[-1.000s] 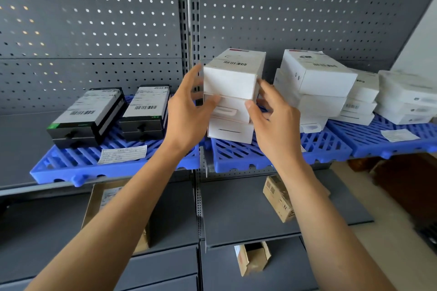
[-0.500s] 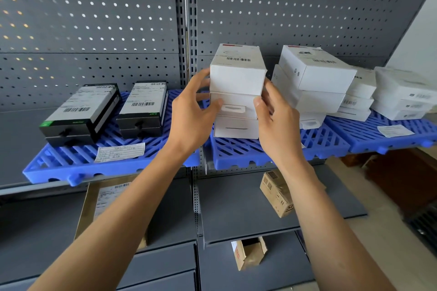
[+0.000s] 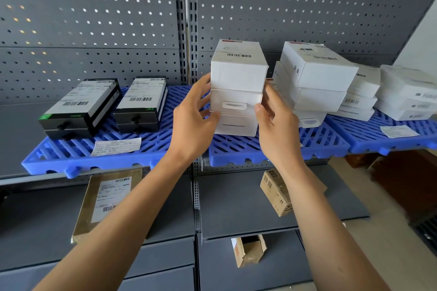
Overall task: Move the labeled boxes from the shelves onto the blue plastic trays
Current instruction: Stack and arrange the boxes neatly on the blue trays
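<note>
White box stack (image 3: 237, 92), three high, on middle blue tray (image 3: 260, 151). Left hand (image 3: 194, 123) & right hand (image 3: 275, 125) both grip mid box by its side faces, fingers curled round. Judged light, stiff cardboard, smooth; hold at sides, stack could topple. Long axis runs front-to-back, short end facing camera, labels up.

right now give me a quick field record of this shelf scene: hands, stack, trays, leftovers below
left hand: holds the left side of the white box stack
right hand: fingers on the stack's right side
stack: three white boxes, barcode label on top, on the middle blue tray
left blue tray: two black box stacks, paper slip
lower shelves: flat brown parcel, small cardboard box, open carton
</note>
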The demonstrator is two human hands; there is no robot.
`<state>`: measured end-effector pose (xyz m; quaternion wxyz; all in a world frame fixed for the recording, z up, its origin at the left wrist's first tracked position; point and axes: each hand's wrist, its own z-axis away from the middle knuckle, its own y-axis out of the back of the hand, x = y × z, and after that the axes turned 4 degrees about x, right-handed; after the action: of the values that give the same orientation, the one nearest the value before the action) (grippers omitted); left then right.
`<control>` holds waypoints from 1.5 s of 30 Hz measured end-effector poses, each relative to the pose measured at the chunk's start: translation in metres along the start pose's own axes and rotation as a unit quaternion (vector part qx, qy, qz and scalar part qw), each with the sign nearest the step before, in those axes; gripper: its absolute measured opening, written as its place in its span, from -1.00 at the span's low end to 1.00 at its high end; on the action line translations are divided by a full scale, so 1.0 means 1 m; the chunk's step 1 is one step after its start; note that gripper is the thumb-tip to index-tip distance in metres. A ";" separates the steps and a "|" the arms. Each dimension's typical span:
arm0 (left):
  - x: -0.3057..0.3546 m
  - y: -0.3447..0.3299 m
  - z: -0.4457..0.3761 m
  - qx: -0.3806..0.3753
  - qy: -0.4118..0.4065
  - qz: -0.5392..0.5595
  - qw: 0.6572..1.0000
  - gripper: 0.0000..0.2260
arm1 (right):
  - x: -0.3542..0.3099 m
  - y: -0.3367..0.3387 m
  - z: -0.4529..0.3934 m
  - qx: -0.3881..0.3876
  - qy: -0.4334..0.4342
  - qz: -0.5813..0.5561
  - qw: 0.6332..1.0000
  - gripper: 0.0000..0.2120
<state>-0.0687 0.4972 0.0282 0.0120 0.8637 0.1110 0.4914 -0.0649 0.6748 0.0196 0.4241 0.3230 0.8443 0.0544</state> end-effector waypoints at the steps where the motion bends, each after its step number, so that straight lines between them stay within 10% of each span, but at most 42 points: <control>1: -0.001 0.000 0.000 0.000 -0.001 -0.002 1.000 -0.34 | 0.001 0.000 0.001 -0.012 -0.007 -0.003 1.000 -0.50; 45: 0.010 -0.007 -0.006 0.038 0.016 -0.020 0.999 -0.56 | -0.006 0.005 0.011 0.020 -0.011 -0.041 0.999 -0.08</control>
<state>-0.0703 0.5057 0.0391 -0.0130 0.8533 0.1466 0.5001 -0.0520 0.6727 0.0187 0.4285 0.2966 0.8533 0.0168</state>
